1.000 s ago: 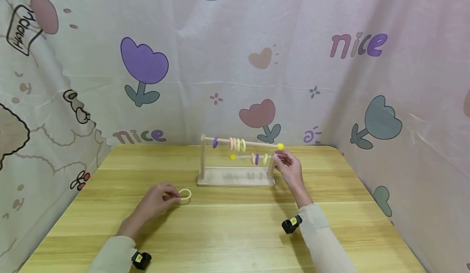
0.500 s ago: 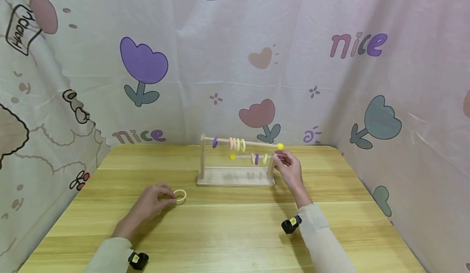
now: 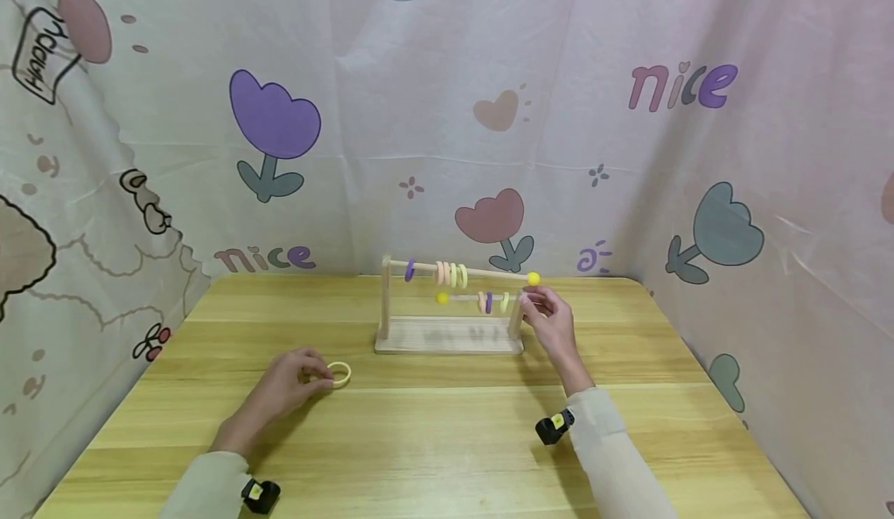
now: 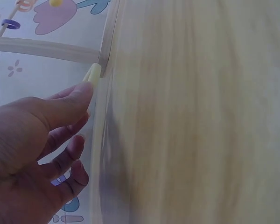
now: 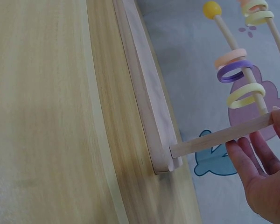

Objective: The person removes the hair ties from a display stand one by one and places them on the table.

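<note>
My left hand (image 3: 288, 382) is rim-pinching the loose ring (image 4: 95, 73), risking a slip. Right hand (image 3: 554, 327) is gripping the post (image 5: 219, 136) toward back edge of the worktop (image 3: 433, 441).

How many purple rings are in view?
2: one purple ring on the upper rod, near the taller post; the other purple ring on the lower rod, between a peach ring and a yellow ring.

Lit brightly and softly in the head view, with a dim band down the cloth (image 3: 419, 77) at upper right and faint shadows across the tabletop (image 3: 433, 441) beside both sleeves (image 3: 615, 449). Dimmer, greyer and softer in both wrist views: shaded toward lower left in the left, touched by pale glare at lower left in the right.
</note>
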{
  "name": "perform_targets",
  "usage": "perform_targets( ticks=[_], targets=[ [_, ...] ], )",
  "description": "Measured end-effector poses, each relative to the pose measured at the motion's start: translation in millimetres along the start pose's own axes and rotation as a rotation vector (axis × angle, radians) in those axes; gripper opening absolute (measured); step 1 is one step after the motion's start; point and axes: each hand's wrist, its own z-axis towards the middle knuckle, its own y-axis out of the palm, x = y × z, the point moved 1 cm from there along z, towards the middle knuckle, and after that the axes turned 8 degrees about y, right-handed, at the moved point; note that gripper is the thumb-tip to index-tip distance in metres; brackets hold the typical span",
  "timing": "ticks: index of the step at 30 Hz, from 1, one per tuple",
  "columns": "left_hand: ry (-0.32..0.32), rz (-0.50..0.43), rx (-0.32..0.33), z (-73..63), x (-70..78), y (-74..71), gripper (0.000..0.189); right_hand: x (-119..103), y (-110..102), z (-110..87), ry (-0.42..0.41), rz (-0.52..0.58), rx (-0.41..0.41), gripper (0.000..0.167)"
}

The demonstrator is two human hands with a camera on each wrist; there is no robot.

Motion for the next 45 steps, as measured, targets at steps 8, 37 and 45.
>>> perform_targets(
  ticks=[8,37,45],
  targets=[
    [-0.043,-0.015,-0.056,-3.1,1.7,-1.6,0.007,27,0,18.5,0.004,0.005,0.013,0.036],
    [-0.01,-0.034,-0.043,3.5,4.9,-16.0,0.023,29,-1,18.4,-0.023,-0.001,0.034,0.032],
    [0.042,-0.046,-0.042,22.5,21.4,-12.8,0.027,30,0,18.5,-0.025,0.016,0.033,0.032]
  ],
)
